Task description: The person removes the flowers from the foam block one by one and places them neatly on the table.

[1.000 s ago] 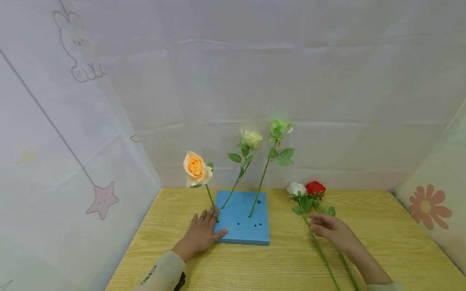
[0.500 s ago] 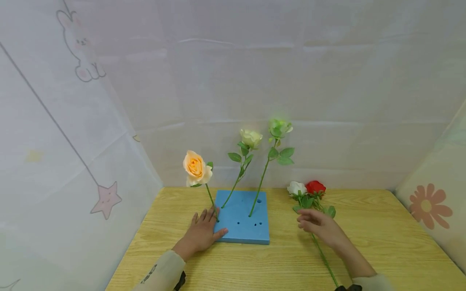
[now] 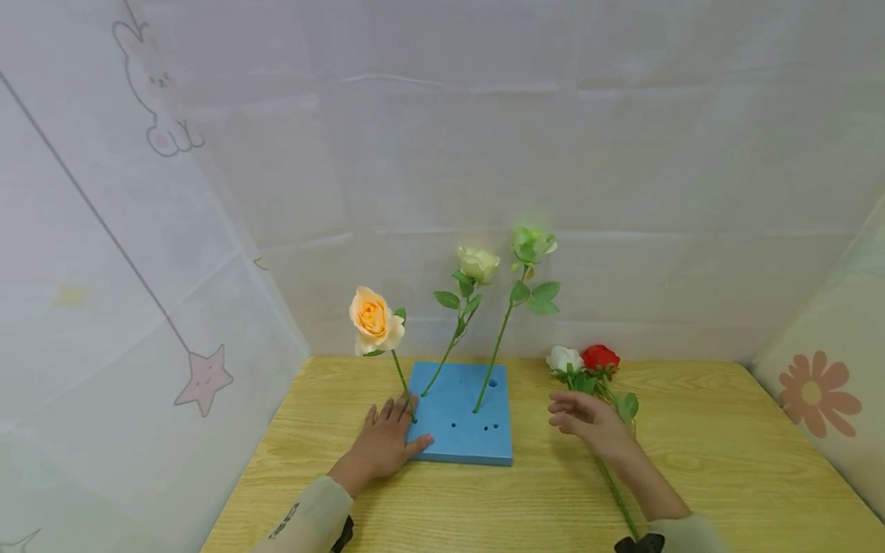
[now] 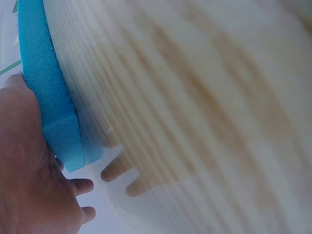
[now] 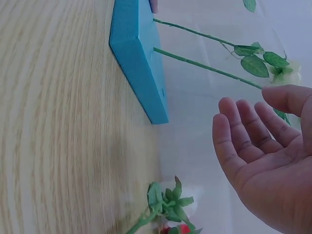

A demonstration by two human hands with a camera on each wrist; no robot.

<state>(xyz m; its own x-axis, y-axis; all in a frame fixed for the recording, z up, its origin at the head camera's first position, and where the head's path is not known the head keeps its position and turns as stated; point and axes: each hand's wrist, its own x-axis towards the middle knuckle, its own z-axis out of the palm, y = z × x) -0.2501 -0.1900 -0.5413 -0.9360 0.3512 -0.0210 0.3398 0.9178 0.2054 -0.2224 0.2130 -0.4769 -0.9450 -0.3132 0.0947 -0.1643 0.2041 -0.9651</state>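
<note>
My left hand (image 3: 385, 444) lies with spread fingers on the left edge of a blue foam block (image 3: 463, 445). In that block stand a peach rose (image 3: 373, 319), a pale cream-green rose (image 3: 478, 265) and a green rose (image 3: 531, 246). Over the table right of the block hovers my right hand (image 3: 596, 426), holding nothing; the right wrist view shows its fingers (image 5: 229, 141) loosely bent and apart from the thumb. Behind it a white rose (image 3: 565, 359) and a red rose (image 3: 600, 358) lie side by side, their stems partly hidden by my right hand and arm.
Several small holes show in the block's top. The wooden table (image 3: 698, 430) reaches back to a pale cloth wall (image 3: 664, 292). Printed cloth also hangs at the left and right sides.
My right hand has moved left from over the white and red rose stems toward the blue block, still holding nothing. My left hand has stayed on the block, and the roses have not moved.
</note>
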